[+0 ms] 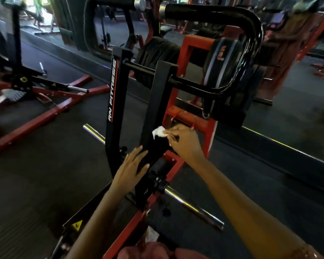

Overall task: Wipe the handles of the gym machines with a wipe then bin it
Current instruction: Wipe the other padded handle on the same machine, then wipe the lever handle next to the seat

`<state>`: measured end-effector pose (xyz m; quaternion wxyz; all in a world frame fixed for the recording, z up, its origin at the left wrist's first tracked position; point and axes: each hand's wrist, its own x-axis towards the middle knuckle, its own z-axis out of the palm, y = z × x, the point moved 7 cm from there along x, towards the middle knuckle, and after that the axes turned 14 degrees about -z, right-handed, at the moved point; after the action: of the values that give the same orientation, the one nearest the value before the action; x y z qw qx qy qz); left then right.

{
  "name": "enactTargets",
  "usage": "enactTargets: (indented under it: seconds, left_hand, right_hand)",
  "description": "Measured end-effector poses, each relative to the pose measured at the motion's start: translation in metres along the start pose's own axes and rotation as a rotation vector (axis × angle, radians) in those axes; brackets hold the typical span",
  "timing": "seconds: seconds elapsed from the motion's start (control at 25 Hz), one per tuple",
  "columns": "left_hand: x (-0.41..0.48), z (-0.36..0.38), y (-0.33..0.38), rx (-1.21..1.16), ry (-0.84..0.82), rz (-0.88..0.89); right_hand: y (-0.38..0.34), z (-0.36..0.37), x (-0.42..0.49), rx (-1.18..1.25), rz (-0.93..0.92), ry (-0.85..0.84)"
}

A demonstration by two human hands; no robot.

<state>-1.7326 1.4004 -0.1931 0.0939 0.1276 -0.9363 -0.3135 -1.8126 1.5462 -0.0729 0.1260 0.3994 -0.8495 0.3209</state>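
The centre of the frame was filled by a gym machine (157,101), built of black uprights on a red base. A black handle bar (249,53) was seen looping from the upper middle down the right side and back to the uprights at mid-frame. The left upright (114,90) was marked with white lettering, "RN FITNESS". A chrome bar (193,206) was seen running across the lower middle, from behind the uprights toward the lower right. A second red-framed machine (26,101) was seen at the left edge, on dark rubber flooring (45,174).

The right upright (157,116) was touched by both hands, just below the centre of the frame. The left hand (129,171) was laid flat against its lower part, fingers extended and slightly spread, nothing being grasped. The right hand (183,143) was placed higher, to the right of the upright, its fingertips pinched together on a wipe (159,133).

The wipe was small, white and crumpled into a wad. It was pressed against the right edge of the upright, just left of the pinching fingers, at the middle of the frame. Only part of it was shown beyond the fingertips.
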Motion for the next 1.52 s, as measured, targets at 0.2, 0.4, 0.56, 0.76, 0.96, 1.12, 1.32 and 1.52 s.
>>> enactTargets:
  seconds: [0.2, 0.4, 0.56, 0.76, 0.96, 1.12, 1.32, 1.52]
  left_hand:
    - [-0.116, 0.060, -0.029, -0.005, -0.177, -0.314]
    - [-0.229, 0.095, -0.030, 0.056, -0.259, -0.489]
    - [-0.293, 0.114, -0.030, 0.016, -0.252, -0.655]
    - [-0.319, 0.131, -0.064, -0.002, -0.238, -0.809]
    - [-0.326, 0.198, -0.147, -0.041, -0.274, -0.969]
    - [-0.334, 0.295, -0.245, -0.135, -0.236, -1.133]
    - [-0.317, 0.445, -0.367, -0.268, -0.207, -1.291]
    - [-0.304, 0.535, -0.439, -0.511, 0.026, -1.539]
  right_hand:
    - [0.016, 0.033, -0.105, 0.110, 0.088, -0.153]
    - [0.040, 0.047, -0.224, 0.153, 0.191, -0.328]
    - [0.047, 0.048, -0.295, 0.316, 0.324, -0.299]
    - [0.061, 0.084, -0.320, 0.371, 0.437, -0.327]
    - [0.107, 0.190, -0.343, 0.468, 0.626, -0.357]
    - [0.159, 0.319, -0.394, 0.517, 0.800, -0.414]
    - [0.234, 0.470, -0.465, 0.569, 0.909, -0.447]
    - [0.291, 0.557, -0.502, 0.523, 0.891, -0.483]
